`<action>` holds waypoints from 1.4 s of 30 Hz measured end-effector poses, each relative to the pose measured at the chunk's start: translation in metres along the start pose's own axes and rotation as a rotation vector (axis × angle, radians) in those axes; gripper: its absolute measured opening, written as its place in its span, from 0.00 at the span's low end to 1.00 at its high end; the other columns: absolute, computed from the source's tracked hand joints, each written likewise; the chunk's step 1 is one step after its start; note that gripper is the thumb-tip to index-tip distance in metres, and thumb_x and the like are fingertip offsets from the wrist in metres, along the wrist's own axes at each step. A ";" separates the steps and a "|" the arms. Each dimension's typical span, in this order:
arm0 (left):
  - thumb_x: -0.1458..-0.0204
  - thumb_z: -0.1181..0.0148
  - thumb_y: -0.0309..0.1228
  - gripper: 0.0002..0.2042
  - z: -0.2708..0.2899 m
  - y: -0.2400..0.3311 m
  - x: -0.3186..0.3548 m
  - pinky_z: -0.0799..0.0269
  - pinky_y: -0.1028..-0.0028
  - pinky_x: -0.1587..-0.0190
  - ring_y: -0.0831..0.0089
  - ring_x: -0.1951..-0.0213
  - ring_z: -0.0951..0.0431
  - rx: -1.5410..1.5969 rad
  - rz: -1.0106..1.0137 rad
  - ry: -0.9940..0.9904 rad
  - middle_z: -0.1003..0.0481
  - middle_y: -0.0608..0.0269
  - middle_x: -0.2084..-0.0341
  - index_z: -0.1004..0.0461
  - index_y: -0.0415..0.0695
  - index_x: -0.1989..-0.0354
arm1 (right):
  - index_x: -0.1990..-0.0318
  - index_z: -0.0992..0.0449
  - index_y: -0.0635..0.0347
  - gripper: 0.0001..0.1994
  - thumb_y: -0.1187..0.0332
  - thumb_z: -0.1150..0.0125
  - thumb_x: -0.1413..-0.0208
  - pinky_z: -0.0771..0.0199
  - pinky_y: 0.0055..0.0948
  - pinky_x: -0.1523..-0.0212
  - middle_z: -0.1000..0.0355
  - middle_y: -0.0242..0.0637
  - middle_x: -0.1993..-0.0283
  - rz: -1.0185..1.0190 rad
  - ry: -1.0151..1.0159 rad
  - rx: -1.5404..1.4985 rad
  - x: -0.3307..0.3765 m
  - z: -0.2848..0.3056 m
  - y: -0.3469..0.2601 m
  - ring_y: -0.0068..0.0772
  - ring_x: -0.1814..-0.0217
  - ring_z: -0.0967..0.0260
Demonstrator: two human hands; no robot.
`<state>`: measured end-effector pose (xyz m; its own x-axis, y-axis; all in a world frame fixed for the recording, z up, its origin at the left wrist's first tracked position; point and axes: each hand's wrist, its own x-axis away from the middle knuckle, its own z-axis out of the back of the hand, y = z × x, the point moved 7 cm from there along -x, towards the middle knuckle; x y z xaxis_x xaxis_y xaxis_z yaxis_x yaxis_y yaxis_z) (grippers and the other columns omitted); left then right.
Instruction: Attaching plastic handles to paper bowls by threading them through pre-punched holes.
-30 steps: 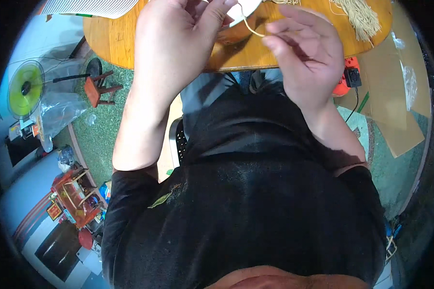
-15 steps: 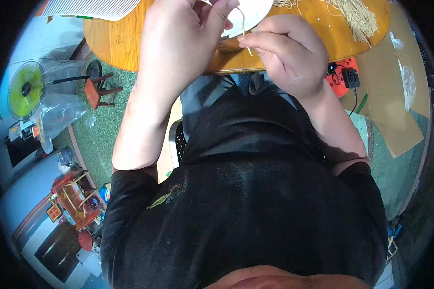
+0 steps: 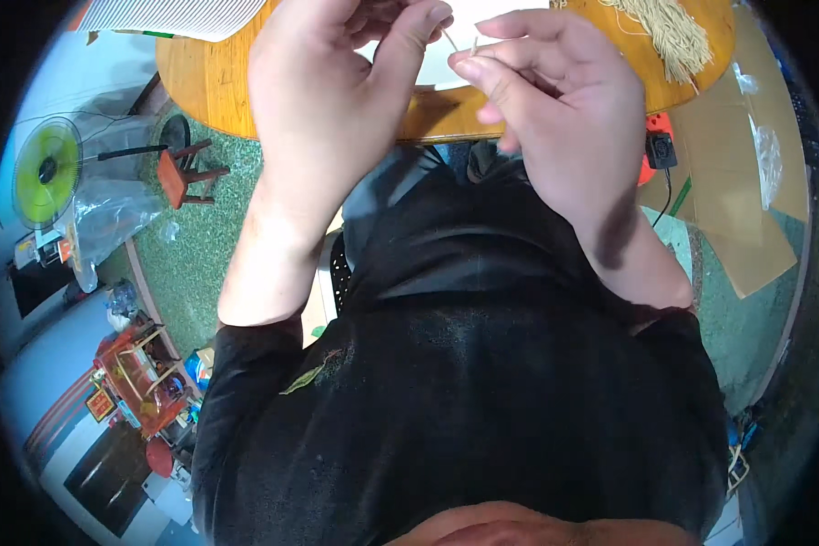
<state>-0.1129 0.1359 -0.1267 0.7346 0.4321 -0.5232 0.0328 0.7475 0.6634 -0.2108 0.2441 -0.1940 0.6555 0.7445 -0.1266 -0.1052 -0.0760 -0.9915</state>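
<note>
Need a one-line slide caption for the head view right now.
Left hand and right hand pinch a thin pale strand between fingertips above a round wooden table.

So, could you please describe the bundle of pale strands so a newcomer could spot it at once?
Start at the round wooden table at the top of the view and follow its top to the far right. There lies the bundle of pale strands, cream and tassel-like, beyond the right hand. Unlike the flat white sheet beside it, it is loose and stringy.
</note>
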 end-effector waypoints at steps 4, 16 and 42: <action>0.44 0.37 0.11 0.15 -0.003 -0.022 0.006 0.20 0.75 0.56 0.74 0.60 0.19 1.139 -0.555 0.319 0.25 0.56 0.59 0.28 0.32 0.50 | 0.53 0.25 0.71 0.08 0.80 0.38 0.38 0.18 0.21 0.60 0.21 0.39 0.63 -0.390 -0.070 -0.104 -0.007 -0.004 -0.012 0.22 0.62 0.21; 0.52 0.34 0.12 0.16 -0.009 0.004 -0.013 0.22 0.72 0.59 0.66 0.63 0.18 0.407 -0.470 0.120 0.22 0.55 0.62 0.23 0.36 0.53 | 0.58 0.22 0.72 0.05 0.79 0.43 0.36 0.21 0.20 0.65 0.22 0.36 0.65 -0.407 -0.198 0.038 -0.020 -0.003 -0.027 0.20 0.66 0.24; 0.46 0.37 0.13 0.11 -0.030 0.004 -0.009 0.25 0.79 0.53 0.82 0.59 0.22 0.680 -0.015 -0.521 0.23 0.68 0.62 0.27 0.40 0.58 | 0.48 0.23 0.69 0.10 0.75 0.40 0.33 0.15 0.29 0.54 0.19 0.45 0.53 -0.066 -0.293 -0.273 -0.003 0.043 0.023 0.31 0.54 0.19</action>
<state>-0.1401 0.1502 -0.1353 0.9430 0.0135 -0.3324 0.3220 0.2143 0.9222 -0.2472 0.2688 -0.2155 0.4091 0.9082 -0.0879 0.1585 -0.1656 -0.9734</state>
